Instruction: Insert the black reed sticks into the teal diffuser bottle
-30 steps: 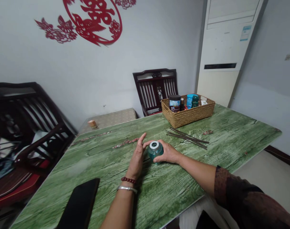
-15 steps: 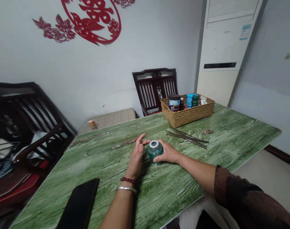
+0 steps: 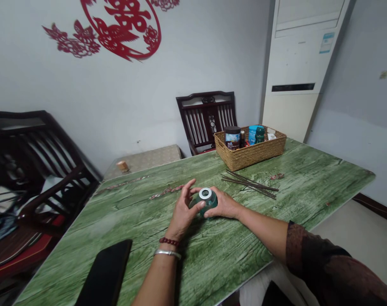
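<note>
A small teal glass diffuser bottle (image 3: 208, 211) with a silver collar round its open neck stands upright on the green table (image 3: 142, 229). Wrapped round its right side is my right hand (image 3: 224, 204), thumb at the front. My left hand (image 3: 182, 210), with a red bead bracelet and a silver bangle at the wrist, meets the bottle from the left. Its thumb lies across the front of the glass and its index finger is raised; the other fingertips are partly hidden behind the bottle. Several thin dark reed sticks (image 3: 249, 184) lie crossed beyond my right hand.
A wicker basket (image 3: 250, 158) with jars and bottles stands at the back right. A black phone (image 3: 105, 272) lies at the near left. On a lower surface past the far edge sits a small wooden cap-like piece (image 3: 122, 165). Dark wooden chairs (image 3: 209, 119) stand behind and at left.
My left thumb has come over onto the front of the bottle, and the left hand has closed in on it. The right hand and the bottle have stayed in place.
</note>
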`<state>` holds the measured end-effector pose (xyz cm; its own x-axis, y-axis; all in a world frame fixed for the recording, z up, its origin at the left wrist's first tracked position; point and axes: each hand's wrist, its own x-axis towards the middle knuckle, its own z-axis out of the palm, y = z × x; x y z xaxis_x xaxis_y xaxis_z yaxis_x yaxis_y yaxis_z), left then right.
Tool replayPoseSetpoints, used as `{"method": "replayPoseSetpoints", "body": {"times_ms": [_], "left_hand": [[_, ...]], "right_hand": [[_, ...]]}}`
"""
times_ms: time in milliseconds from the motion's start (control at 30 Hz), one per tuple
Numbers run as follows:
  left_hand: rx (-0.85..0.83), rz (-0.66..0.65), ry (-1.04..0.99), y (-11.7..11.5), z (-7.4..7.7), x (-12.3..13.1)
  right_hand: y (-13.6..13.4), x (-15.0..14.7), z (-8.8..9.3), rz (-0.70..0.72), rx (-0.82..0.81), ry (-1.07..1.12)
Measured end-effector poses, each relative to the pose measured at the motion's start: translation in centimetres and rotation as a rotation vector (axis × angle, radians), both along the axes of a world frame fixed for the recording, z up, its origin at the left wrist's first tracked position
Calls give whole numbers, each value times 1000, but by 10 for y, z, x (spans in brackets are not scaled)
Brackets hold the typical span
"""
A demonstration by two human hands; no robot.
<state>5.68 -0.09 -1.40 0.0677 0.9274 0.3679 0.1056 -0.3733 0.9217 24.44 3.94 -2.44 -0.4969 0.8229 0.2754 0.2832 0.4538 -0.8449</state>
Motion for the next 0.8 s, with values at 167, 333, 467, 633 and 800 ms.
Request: {"method": "replayPoseSetpoints", "body": {"times_ms": [167, 333, 467, 633, 800], "left_hand": [[-11, -9, -3, -3, 2, 7], [-36, -12, -70, -5, 9, 15], [5, 193, -196, 3, 13, -2], [2, 414, -7, 9, 12, -34], [104, 559, 468, 11, -2, -46]], "right_hand": [[1, -1, -1, -24, 1, -37], [3, 0, -3, -14, 20, -47], [2, 0, -3, -23, 4, -57], [2, -1, -3, -48, -4, -65], [3, -1, -4, -47, -6, -65]]}}
